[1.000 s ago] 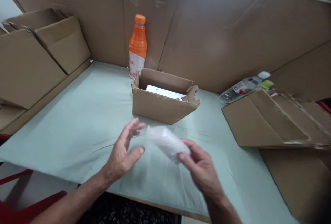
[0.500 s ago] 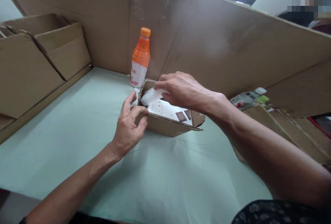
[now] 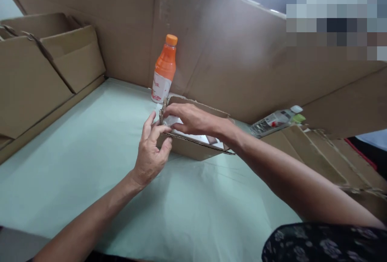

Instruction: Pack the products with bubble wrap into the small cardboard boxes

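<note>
A small open cardboard box (image 3: 198, 151) sits on the pale green table cover, with a white printed item (image 3: 208, 138) lying inside it. My left hand (image 3: 151, 149) grips the box's near left corner, thumb on the front wall and fingers on the side. My right hand (image 3: 192, 119) reaches into the left end of the box from above, fingers curled down on a whitish bubble-wrapped bundle (image 3: 171, 121) that is mostly hidden under them.
An orange drink bottle (image 3: 165, 68) stands just behind the box against a tall cardboard wall (image 3: 242, 52). Open cartons (image 3: 39, 68) line the left side. A clear plastic bottle (image 3: 276, 119) lies beside flattened cardboard (image 3: 326, 153) on the right.
My right hand carried the bubble-wrapped bundle from in front of me into the box and has pushed it lower. My left hand took hold of the box's corner and stays there.
</note>
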`<state>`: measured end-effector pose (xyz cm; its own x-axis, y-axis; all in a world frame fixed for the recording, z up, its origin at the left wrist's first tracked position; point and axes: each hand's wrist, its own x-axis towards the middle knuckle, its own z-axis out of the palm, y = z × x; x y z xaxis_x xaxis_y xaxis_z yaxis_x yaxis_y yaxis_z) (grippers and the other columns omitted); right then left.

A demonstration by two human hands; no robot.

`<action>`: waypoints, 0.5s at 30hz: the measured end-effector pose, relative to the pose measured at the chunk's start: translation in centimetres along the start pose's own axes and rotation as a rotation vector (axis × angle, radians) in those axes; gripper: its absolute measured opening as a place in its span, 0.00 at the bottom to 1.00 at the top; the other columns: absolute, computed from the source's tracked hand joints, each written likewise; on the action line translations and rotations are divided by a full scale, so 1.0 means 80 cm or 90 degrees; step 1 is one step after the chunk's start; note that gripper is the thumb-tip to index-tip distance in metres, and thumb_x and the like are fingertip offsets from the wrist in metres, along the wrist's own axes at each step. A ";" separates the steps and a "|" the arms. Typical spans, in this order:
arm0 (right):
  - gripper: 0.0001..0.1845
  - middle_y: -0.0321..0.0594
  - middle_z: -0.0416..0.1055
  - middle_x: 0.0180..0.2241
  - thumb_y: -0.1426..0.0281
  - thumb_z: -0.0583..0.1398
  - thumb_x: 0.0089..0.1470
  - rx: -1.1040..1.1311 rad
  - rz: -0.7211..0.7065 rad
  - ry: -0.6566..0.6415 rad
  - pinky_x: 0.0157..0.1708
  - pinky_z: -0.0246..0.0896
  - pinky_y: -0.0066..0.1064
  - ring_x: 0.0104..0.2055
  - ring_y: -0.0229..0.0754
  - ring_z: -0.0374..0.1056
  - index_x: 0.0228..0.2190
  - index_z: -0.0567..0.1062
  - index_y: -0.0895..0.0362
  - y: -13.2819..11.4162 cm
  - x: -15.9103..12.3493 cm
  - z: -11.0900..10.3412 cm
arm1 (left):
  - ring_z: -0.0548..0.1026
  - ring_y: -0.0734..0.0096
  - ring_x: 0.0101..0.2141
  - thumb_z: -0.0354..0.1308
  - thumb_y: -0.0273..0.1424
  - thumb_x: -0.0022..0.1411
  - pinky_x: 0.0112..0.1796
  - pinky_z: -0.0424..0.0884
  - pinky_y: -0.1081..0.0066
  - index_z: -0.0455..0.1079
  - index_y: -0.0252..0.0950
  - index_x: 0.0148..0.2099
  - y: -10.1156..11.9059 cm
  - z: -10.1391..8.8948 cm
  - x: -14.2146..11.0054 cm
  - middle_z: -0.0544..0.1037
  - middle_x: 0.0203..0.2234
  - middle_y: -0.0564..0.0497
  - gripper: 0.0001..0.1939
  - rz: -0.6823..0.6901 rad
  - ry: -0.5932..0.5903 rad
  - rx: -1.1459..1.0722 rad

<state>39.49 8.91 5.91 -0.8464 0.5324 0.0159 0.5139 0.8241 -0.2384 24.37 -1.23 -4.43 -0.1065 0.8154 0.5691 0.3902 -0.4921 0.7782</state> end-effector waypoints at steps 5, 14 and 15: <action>0.20 0.41 0.76 0.51 0.78 0.61 0.56 0.016 0.015 0.042 0.50 0.67 0.39 0.51 0.45 0.72 0.50 0.74 0.54 -0.016 -0.018 -0.009 | 0.76 0.60 0.55 0.58 0.30 0.66 0.55 0.75 0.59 0.46 0.44 0.72 -0.017 0.003 -0.009 0.58 0.68 0.36 0.38 -0.077 0.043 -0.134; 0.06 0.42 0.79 0.45 0.68 0.62 0.61 0.063 0.391 0.739 0.55 0.67 0.48 0.50 0.48 0.74 0.40 0.79 0.53 -0.059 -0.252 0.067 | 0.74 0.51 0.57 0.63 0.36 0.61 0.52 0.75 0.50 0.54 0.42 0.70 -0.062 -0.040 -0.017 0.62 0.67 0.36 0.38 -0.155 -0.048 -0.079; 0.08 0.44 0.79 0.45 0.66 0.62 0.61 0.085 0.447 0.730 0.53 0.69 0.47 0.50 0.48 0.75 0.41 0.79 0.53 -0.056 -0.264 0.090 | 0.72 0.49 0.59 0.64 0.37 0.60 0.54 0.74 0.49 0.54 0.43 0.70 -0.065 -0.038 -0.018 0.60 0.68 0.37 0.39 -0.155 -0.064 -0.083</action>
<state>54.08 -7.41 -0.34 0.2141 0.7445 0.6323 0.7134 0.3229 -0.6219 19.73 -0.73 -8.51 -0.0883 0.9371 0.3378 0.2429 -0.3086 0.9196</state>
